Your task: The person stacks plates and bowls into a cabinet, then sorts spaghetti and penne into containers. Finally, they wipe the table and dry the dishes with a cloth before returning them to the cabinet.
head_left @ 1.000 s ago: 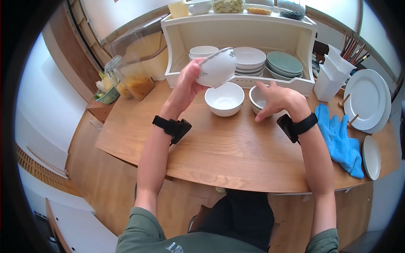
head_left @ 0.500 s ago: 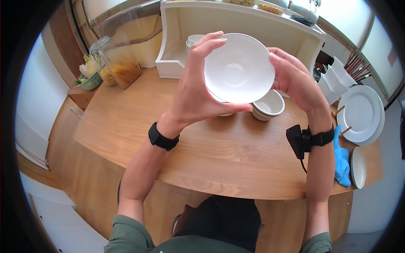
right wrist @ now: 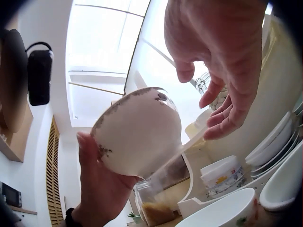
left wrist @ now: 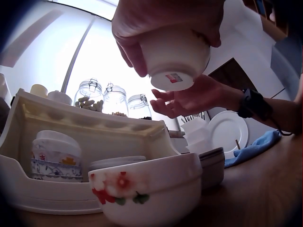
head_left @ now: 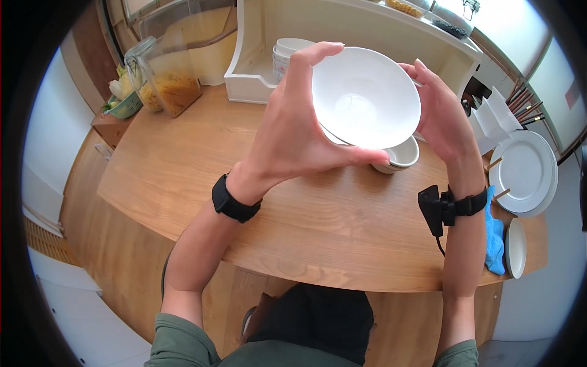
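- The round white ceramic bowl (head_left: pixel 367 98) is held in the air above the far half of the curved wooden tabletop (head_left: pixel 293 214), its open mouth tipped towards the person.
- The left hand (head_left: pixel 293 134) grips it, thumb under the near rim and fingers over the far rim. The hold covers only one side, so a slip of the thumb could let the bowl roll out of the hand.
- The right hand (head_left: pixel 443 119) stands open at the opposite rim. The head view suggests contact, but the right wrist view shows the fingers (right wrist: pixel 227 111) spread and clear of the bowl. I judge that it gives little or no support.
- Directly beneath sit a white bowl with a red flower pattern (left wrist: pixel 147 189) and stacked pale bowls (head_left: pixel 400 156). A drop would land ceramic on ceramic, so chipping or breakage is likely.
- The white wooden dish rack (head_left: pixel 257 79) stands just behind, at the far edge, with small patterned cups (head_left: pixel 287 52) inside. A forward swing of the raised bowl could knock them.
- Glass jars of dried pasta (head_left: pixel 165 85) stand at the far left corner, and white plates on pegs (head_left: pixel 523 171) with a blue cloth (head_left: pixel 494 235) lie at the right edge. These are well apart and at low risk.
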